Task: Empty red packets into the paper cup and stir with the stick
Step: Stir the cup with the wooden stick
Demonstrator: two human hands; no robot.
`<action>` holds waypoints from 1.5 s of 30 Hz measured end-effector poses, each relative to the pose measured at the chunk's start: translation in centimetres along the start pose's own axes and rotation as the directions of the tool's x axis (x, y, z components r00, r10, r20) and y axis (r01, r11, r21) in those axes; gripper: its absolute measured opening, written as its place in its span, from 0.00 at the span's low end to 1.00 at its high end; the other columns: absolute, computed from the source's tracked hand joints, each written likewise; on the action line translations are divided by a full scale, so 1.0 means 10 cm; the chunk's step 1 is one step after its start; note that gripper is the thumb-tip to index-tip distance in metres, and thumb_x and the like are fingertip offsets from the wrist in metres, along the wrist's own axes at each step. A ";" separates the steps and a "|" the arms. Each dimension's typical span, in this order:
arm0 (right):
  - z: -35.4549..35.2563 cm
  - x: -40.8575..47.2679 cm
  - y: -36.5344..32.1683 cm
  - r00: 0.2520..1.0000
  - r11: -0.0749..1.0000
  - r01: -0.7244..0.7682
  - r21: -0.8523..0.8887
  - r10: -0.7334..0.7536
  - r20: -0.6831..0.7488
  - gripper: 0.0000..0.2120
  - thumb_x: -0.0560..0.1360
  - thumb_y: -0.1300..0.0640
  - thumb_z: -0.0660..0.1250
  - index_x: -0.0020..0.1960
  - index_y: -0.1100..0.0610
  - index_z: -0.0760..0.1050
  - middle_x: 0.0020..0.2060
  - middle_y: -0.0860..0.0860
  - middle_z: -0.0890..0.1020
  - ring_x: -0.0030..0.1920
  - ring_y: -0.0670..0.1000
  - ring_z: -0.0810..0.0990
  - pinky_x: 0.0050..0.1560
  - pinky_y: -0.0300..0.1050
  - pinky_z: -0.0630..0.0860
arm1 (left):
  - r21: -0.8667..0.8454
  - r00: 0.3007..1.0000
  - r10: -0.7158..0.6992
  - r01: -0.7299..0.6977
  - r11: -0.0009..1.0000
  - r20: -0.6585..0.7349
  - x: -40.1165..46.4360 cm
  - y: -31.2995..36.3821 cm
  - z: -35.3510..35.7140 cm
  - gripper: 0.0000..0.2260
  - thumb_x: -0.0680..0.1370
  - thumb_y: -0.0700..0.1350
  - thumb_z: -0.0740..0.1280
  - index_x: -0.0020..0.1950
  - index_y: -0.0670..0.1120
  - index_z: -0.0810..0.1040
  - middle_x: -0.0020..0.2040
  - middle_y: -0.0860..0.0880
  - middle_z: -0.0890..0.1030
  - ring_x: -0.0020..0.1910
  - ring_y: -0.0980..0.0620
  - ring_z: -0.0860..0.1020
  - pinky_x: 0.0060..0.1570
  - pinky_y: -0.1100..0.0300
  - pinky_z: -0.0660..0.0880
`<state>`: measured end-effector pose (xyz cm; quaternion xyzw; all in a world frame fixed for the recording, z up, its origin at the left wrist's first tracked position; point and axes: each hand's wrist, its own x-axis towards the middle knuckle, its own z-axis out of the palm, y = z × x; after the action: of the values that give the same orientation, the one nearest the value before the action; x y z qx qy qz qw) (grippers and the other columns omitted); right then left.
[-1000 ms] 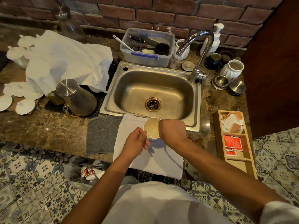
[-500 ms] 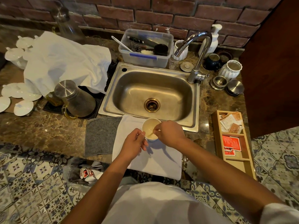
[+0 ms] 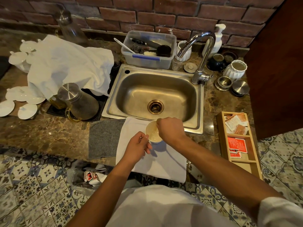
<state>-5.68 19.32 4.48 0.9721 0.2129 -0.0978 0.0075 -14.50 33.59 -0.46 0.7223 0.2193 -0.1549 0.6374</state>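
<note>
A white paper cup [image 3: 151, 132] with pale liquid inside stands on a white cloth [image 3: 164, 161] in front of the sink. My left hand [image 3: 136, 147] grips the cup's near left side. My right hand [image 3: 170, 129] hovers over the cup's right rim with fingers pinched shut; the stick itself is hidden by the fingers. Red packets [image 3: 237, 144] lie in the middle compartment of a wooden tray [image 3: 221, 141] at the right.
A steel sink [image 3: 155, 94] with a tap [image 3: 201, 53] lies just behind the cup. A grey mat [image 3: 105, 138] sits left of the cloth, a steel-lidded jug [image 3: 78, 102] further left. A bin bag with torn packets [image 3: 91, 176] hangs below the counter edge.
My right hand has shifted slightly around the cup's rim, from the near right side toward the far right. The left hand stays on the cup.
</note>
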 end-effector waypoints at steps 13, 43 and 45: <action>0.15 -0.11 0.06 0.995 0.988 0.048 0.144 -0.061 0.083 0.11 0.80 0.49 0.65 0.55 0.48 0.85 0.48 0.52 0.86 0.49 0.57 0.83 0.41 0.43 0.68 | -0.003 1.000 0.012 -0.012 1.000 0.015 0.02 0.04 0.00 0.11 0.85 0.45 0.60 0.45 0.41 0.71 0.33 0.45 0.83 0.28 0.51 0.77 0.32 0.55 0.70; 0.06 0.02 0.17 0.981 0.985 0.157 0.066 -0.163 0.102 0.13 0.79 0.44 0.67 0.55 0.50 0.85 0.50 0.53 0.86 0.51 0.57 0.84 0.43 0.45 0.71 | -0.015 1.000 -0.004 0.004 1.000 0.026 -0.02 0.07 0.00 0.11 0.85 0.47 0.60 0.47 0.41 0.73 0.36 0.44 0.83 0.31 0.48 0.78 0.36 0.49 0.72; 0.04 0.02 0.20 0.982 0.985 0.173 0.008 -0.173 0.079 0.13 0.80 0.47 0.66 0.55 0.54 0.84 0.49 0.54 0.86 0.49 0.59 0.84 0.40 0.45 0.69 | -0.024 1.000 -0.004 0.005 1.000 0.025 -0.02 0.07 0.00 0.11 0.85 0.46 0.60 0.47 0.40 0.72 0.36 0.44 0.83 0.31 0.49 0.78 0.35 0.50 0.72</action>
<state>-4.74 17.55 4.01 0.9453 0.2962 -0.1366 0.0068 -14.31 33.48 0.26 0.7120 0.2148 -0.1626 0.6484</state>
